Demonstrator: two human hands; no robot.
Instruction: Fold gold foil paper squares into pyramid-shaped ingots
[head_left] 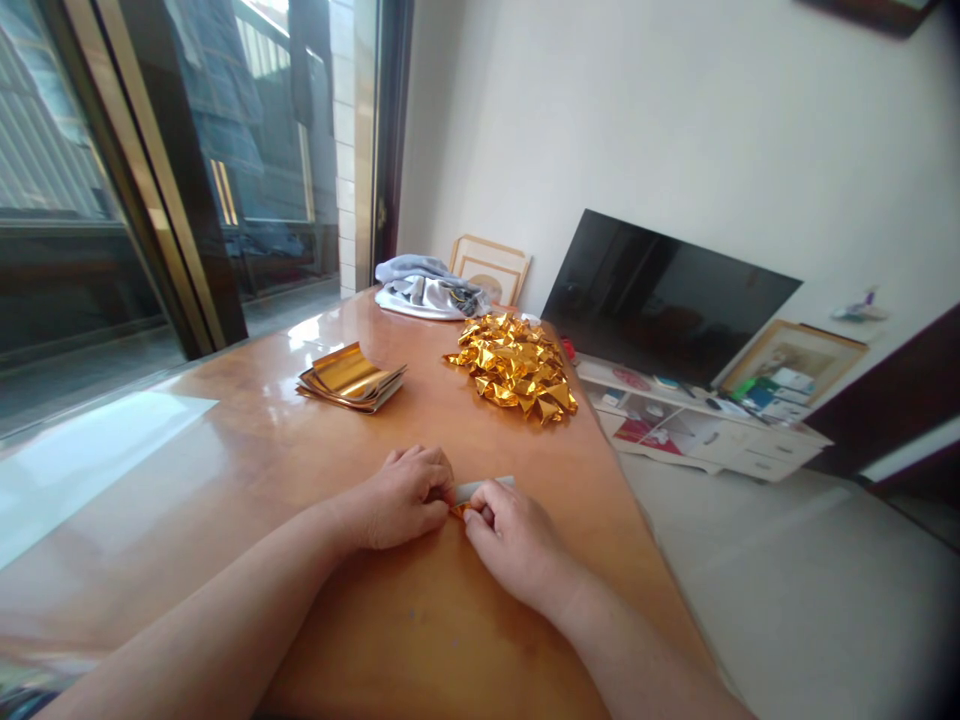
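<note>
Between my two hands, just over the tabletop, is a sheet of gold foil paper (pixel 459 511) with a pale grey back, partly rolled or folded. My left hand (pixel 409 497) is closed with its fingertips on the left end of the sheet. Pinching the right part is my right hand (pixel 510 532), thumb against curled fingers. The pale edge sticks out above the right knuckles, and much of the sheet is hidden by my fingers. Farther off lies a stack of gold foil sheets (pixel 351 375), and to its right a heap of folded gold foil pieces (pixel 517 365).
The shiny wooden table (pixel 420 610) carries bundled clothing (pixel 427 285) at its far end and a pale sheet (pixel 97 460) on the left. Past the right edge stand a white TV cabinet (pixel 720 440) and a television (pixel 667 300). Sliding glass doors (pixel 247 160) are on the left.
</note>
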